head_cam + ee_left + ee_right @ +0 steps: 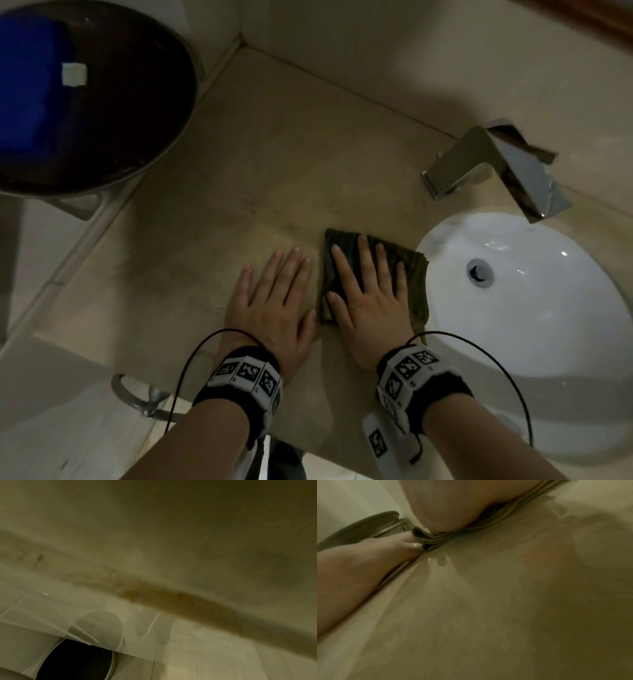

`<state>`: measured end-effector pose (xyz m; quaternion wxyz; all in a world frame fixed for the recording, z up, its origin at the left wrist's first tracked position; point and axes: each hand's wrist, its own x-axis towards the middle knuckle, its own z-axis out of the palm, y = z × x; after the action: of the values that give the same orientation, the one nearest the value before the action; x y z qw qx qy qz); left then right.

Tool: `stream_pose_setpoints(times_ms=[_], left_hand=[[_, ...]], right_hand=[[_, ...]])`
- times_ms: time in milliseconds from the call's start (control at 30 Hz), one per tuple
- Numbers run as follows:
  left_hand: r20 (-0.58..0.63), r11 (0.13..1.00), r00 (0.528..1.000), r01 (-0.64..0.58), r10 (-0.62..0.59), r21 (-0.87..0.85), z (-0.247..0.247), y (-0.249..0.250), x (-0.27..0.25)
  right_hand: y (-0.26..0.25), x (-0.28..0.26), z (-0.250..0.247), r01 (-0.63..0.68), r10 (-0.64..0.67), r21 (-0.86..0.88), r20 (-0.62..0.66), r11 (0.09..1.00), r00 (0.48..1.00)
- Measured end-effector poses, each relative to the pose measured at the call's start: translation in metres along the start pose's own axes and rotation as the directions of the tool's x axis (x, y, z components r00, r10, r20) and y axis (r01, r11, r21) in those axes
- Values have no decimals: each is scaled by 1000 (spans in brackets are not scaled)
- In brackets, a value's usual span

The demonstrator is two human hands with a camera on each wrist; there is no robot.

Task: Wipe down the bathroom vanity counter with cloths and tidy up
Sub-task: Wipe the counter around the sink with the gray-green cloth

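A folded dark green cloth (416, 274) lies on the beige vanity counter (274, 164), just left of the white sink. My right hand (366, 284) presses flat on it with straight, spread fingers. My left hand (274, 291) lies flat on the bare counter beside the cloth, fingers straight, thumb close to the cloth's left edge. In the right wrist view the cloth's folded edge (428, 540) shows under my palm, with the left thumb (406, 543) against it. The left wrist view shows only blurred counter surface (171, 534).
The white oval sink (534, 308) with its drain (479, 270) sits at the right, a chrome faucet (486, 164) behind it. A dark round bin holding something blue (30, 85) stands at the upper left, beyond the counter's left edge. A chrome ring (137, 397) hangs below the front edge.
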<state>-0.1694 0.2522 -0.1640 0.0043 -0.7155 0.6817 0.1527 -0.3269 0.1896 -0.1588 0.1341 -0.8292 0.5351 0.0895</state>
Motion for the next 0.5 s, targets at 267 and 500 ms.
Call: stream_pose_setpoints(times_ms=[267,500], left_hand=[[10,1000,1000,-5,5,-14,-1,-1,1],[21,999,1000,-9,10,-37,-1,-3,0]], right_hand=[[-2,12,-4,-41,41,25,3,999,999],[14,67,-20,-89,89,25,21,996,996]])
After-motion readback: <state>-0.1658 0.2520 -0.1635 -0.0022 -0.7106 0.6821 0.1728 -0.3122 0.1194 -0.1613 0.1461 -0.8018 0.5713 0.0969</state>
